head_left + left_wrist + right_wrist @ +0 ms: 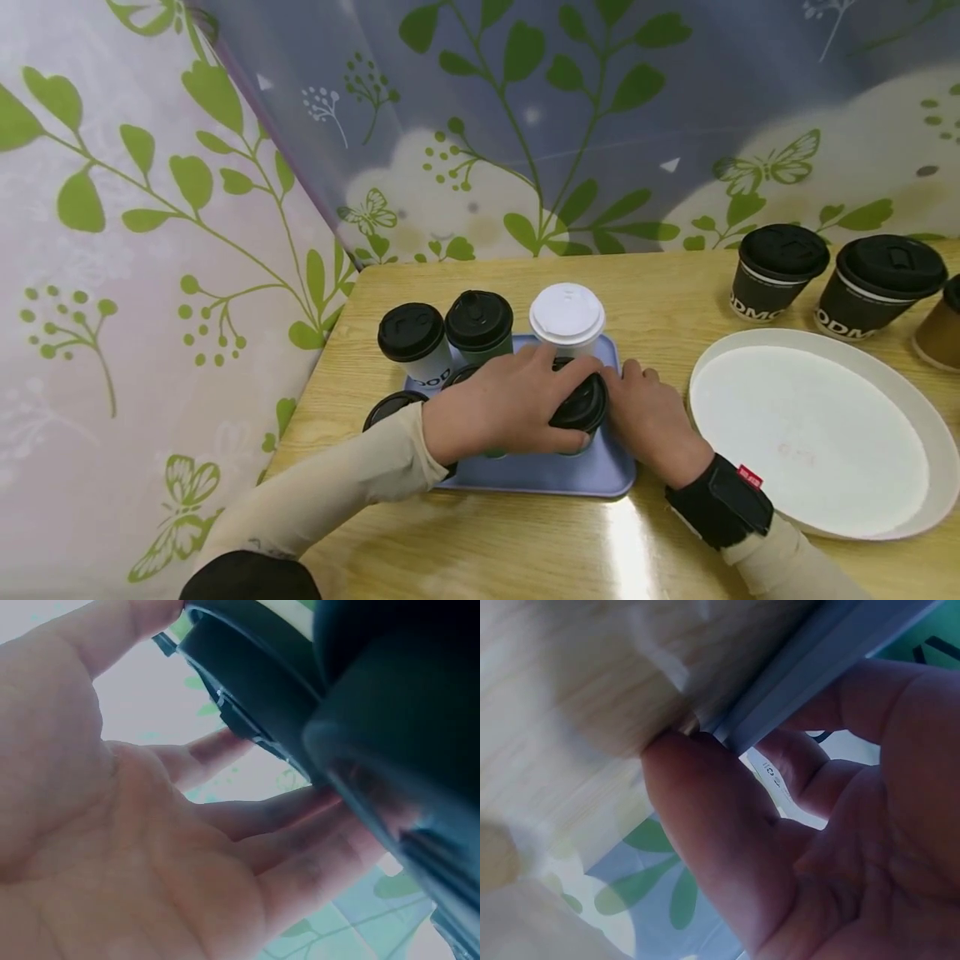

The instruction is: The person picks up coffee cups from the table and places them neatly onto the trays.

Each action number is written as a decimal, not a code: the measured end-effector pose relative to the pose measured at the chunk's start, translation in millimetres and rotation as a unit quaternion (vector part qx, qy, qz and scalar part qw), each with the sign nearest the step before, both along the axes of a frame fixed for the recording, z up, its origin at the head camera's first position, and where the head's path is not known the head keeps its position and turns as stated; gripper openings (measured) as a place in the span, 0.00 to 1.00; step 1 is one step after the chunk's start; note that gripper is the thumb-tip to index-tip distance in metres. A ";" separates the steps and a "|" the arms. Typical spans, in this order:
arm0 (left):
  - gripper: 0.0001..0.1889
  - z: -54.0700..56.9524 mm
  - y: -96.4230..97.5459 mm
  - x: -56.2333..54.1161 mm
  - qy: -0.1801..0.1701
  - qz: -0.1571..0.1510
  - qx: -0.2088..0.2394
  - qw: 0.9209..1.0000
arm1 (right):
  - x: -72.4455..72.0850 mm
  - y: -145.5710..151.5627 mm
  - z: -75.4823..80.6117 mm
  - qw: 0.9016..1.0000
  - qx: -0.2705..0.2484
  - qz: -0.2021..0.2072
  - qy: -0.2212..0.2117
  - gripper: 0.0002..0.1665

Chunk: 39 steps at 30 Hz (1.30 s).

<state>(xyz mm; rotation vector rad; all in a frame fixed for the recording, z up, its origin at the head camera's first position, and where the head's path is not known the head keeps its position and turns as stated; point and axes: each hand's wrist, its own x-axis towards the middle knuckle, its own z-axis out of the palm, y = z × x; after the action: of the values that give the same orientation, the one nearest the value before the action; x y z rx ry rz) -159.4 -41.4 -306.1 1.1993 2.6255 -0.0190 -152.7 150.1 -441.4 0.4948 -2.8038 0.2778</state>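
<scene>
My left hand [506,400] grips a paper coffee cup with a black lid [583,410] from above. Its thumb lies on the near side of the lid and its fingers reach over the far side. That cup stands at the front right of a blue tray [525,477]. With my right hand [651,417] I pinch the tray's right edge, and the right wrist view shows the tray rim [817,671] between thumb and fingers. Around the left hand stand a white-lidded cup [567,315] and several black-lidded cups [480,323], some partly hidden by hand and sleeve.
A round white tray [813,433] lies to the right on the wooden table [480,550]. Behind it stand two dark cups with black lids [776,271] and a brown cup [941,333] at the frame's edge. Patterned curtains [465,125] close off the back and left.
</scene>
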 end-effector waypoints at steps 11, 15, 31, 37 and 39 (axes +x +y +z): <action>0.39 7.1 -13.0 7.8 0.033 0.006 0.016 0.999 | -0.5 -0.3 4.1 1.000 -0.007 0.000 -0.019 0.08; 0.38 12.6 -20.1 13.7 0.058 0.001 0.036 0.998 | -1.0 0.1 6.9 0.999 -0.017 -0.003 -0.042 0.06; 0.31 21.1 -26.7 28.6 0.094 0.002 0.098 0.991 | 5.9 18.3 41.2 0.989 -0.070 0.006 -0.132 0.03; 0.29 20.4 -11.6 32.1 0.107 -0.017 0.108 0.988 | 14.7 44.1 60.9 0.989 -0.073 0.014 -0.125 0.04; 0.29 18.8 -6.2 33.6 0.112 -0.027 0.113 0.987 | 19.2 55.2 65.3 0.989 -0.069 0.017 -0.128 0.03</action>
<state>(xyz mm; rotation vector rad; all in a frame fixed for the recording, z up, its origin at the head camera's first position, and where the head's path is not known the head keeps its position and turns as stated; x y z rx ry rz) -125.9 -47.6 -287.3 1.4179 2.8493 0.1459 -133.5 205.4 -376.1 0.5062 -2.9951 0.5769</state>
